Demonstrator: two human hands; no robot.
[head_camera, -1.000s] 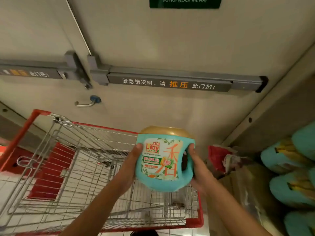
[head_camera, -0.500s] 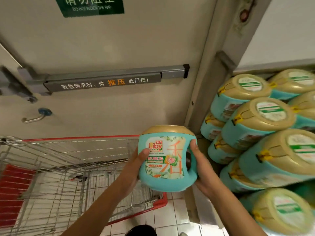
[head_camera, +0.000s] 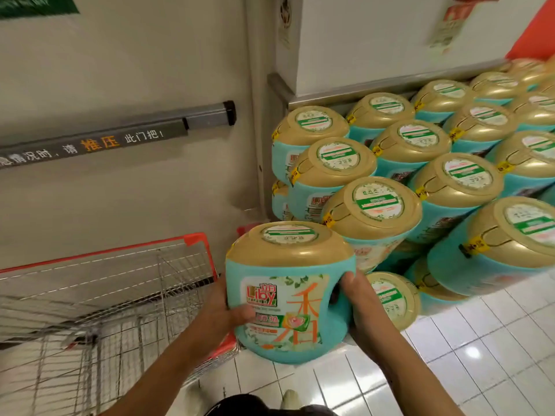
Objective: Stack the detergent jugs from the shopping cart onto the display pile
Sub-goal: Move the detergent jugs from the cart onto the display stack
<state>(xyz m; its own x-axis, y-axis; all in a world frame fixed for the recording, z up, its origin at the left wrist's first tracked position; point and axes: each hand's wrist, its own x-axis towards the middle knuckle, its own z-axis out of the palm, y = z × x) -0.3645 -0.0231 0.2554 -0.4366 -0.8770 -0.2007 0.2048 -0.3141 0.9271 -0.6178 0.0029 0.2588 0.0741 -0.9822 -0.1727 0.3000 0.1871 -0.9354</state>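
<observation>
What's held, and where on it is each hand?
One teal detergent jug, between both hands: left hand on its left side, thumb across the label; right hand at its handle.

Soft, warm indoor light, with one glare spot on the near-right floor tiles (head_camera: pixel 473 352) — motion blur smears the left shopping cart (head_camera: pixel 90 310); edges bow.

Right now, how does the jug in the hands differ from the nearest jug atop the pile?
The held jug is gripped by the left hand and right hand; the nearest pile jug rests in the display pile. The held jug shows its front Liby label; the pile jug shows mostly its lid. The pile jug's lid rim carries a yellow tag; none shows on the held jug. Both are teal with gold lids.
</observation>
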